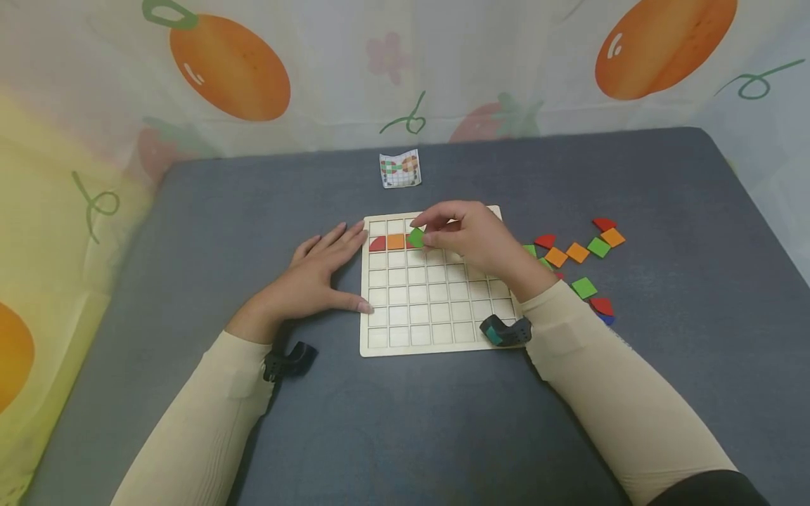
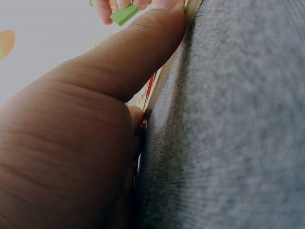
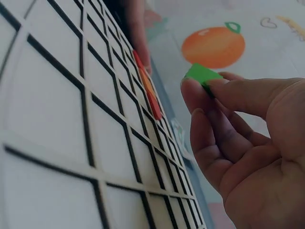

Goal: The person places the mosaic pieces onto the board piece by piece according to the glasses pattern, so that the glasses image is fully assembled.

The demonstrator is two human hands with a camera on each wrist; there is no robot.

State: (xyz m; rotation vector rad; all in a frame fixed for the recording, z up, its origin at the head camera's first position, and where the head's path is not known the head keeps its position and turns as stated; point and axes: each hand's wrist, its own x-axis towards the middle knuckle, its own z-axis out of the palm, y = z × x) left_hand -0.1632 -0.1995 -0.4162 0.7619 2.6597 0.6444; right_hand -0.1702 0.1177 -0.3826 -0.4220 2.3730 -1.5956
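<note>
A green square tile [image 1: 415, 237] is held just above the wooden grid board [image 1: 436, 349], near the centre of the head view. The board's second row from the top contains, from its left end, a red round-edged tile [image 1: 377, 244], an orange square tile [image 1: 395, 242] and another red tile [image 3: 155, 107], the last mostly covered by the green one in the head view; its outline seems curved too, but I can't be certain.

The right hand [image 1: 465, 235] pinches the green tile between thumb and finger. The left hand [image 1: 313, 277] has its fingers straight and thumb spread, their tips touching the board's left edge.

Right of centre, loose red, orange and green tiles [image 1: 578, 253] lie on the grey tabletop [image 1: 380, 422], some partly hidden by the right forearm; only a corner of a blue tile [image 1: 605, 320] shows. Above the board, a small printed card [image 1: 401, 169] is too small to read clearly. The left-wrist view is largely filled by hand and tabletop, cutting off the green tile's surroundings at the upper edge.
</note>
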